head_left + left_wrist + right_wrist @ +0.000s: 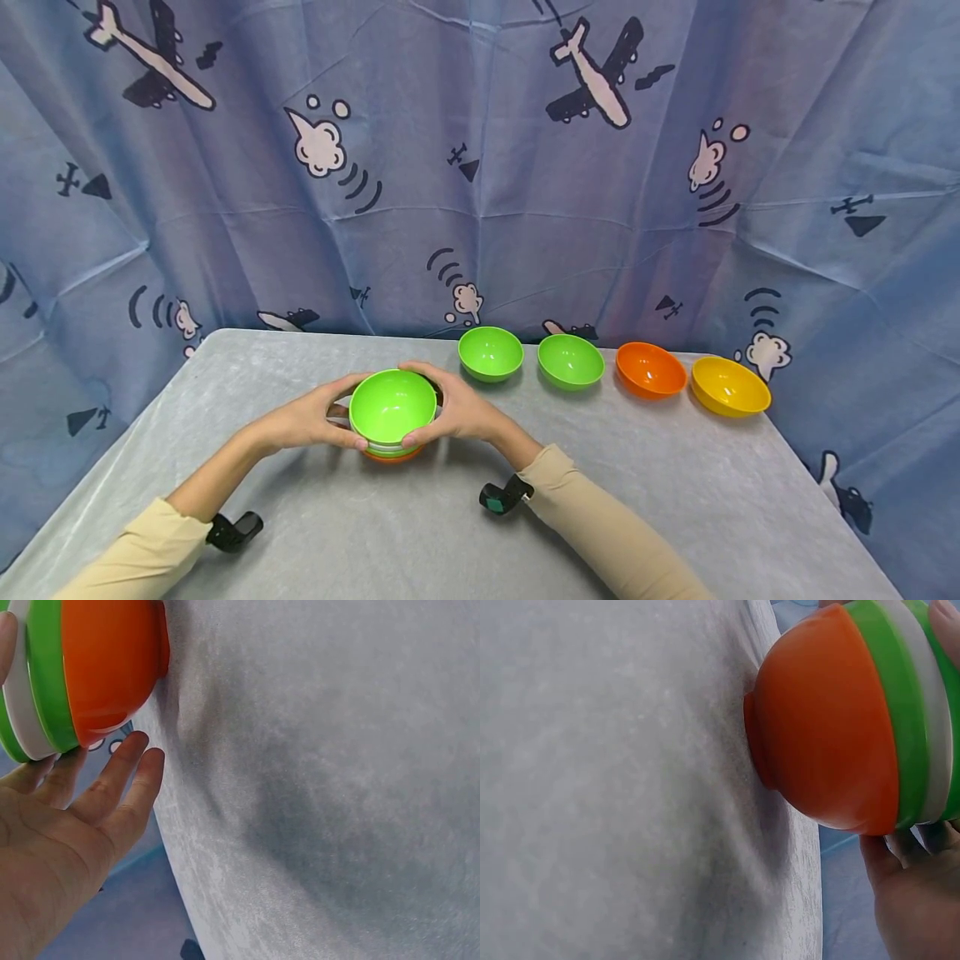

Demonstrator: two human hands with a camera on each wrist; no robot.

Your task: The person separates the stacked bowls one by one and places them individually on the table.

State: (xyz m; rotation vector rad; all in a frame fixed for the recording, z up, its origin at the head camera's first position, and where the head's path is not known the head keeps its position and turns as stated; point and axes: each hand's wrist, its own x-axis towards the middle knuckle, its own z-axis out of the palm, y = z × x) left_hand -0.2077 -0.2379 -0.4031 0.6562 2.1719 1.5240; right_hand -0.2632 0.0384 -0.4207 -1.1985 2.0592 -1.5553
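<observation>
A stack of nested bowls stands near the left middle of the table, an orange bowl (821, 727) at the bottom, then a green one, a white one (25, 682) and a green bowl (393, 404) on top. My left hand (318, 418) grips the stack from its left side, thumb at the front near the upper rims and fingers round the back. From the right side my right hand (459, 408) holds it the same way. In both wrist views the orange bowl's foot is down at the grey cloth, and the top bowl's inside shows bare in the head view.
Along the table's back edge, to the right, stand a green bowl (491, 354), another green bowl (571, 362), an orange bowl (650, 371) and a yellow bowl (730, 387), all upright. Grey cloth (360, 533) covers the table. A blue printed curtain (405, 167) hangs behind.
</observation>
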